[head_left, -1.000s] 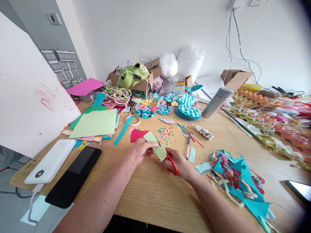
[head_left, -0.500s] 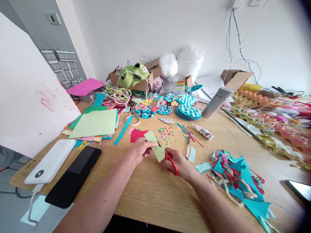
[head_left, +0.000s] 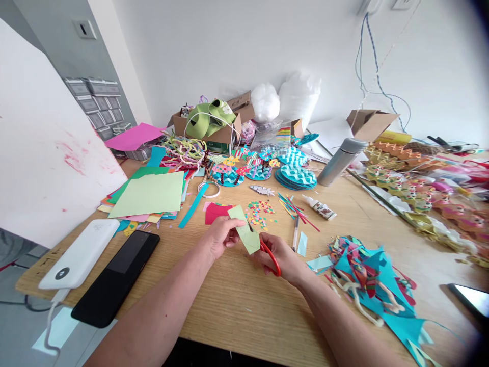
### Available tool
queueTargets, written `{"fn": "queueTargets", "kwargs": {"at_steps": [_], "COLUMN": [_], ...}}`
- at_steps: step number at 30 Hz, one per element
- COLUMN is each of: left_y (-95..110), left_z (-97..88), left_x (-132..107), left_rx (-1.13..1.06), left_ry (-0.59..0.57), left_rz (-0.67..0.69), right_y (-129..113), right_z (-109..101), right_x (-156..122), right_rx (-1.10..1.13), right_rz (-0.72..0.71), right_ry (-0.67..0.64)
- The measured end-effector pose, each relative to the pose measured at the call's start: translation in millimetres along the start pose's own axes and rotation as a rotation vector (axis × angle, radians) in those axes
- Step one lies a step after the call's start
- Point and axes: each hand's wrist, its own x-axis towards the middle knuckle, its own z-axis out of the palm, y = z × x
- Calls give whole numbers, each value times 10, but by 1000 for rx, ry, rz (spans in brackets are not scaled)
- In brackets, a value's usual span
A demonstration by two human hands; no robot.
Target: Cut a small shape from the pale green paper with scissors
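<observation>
My left hand pinches a strip of light green paper by its left edge, above the table. Red-handled scissors are gripped in my right hand, with the blades at the paper; a cut notch shows along its upper right edge. How far the blades are apart is mostly hidden. Just beyond the paper lie a red paper piece and a scatter of small coloured paper dots. A pen rests to the right of them.
Paper scraps are heaped on the right, near a glue bottle and a grey flask. On the left are stacked paper sheets, a black phone and a white power bank. Wavy blue discs stand behind.
The green paper has tilted slightly in my left hand against the scissors. Both hands stay in nearly the same place, and the things on the table have not moved.
</observation>
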Motion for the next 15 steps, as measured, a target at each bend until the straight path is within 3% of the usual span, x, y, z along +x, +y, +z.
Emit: {"fn": "queueTargets", "kwargs": {"at_steps": [5,15], "left_y": [3,-7], "left_z": [-6,12], "left_x": [14,-11], "left_rx": [-56,89], "left_ry": [17,20], "left_rz": [-28,28], "right_y": [6,-7], "right_z": [5,6], "right_x": [1,1], "right_rx": [-2,8], "right_rz": [-4,7], "right_ry": [2,7]}}
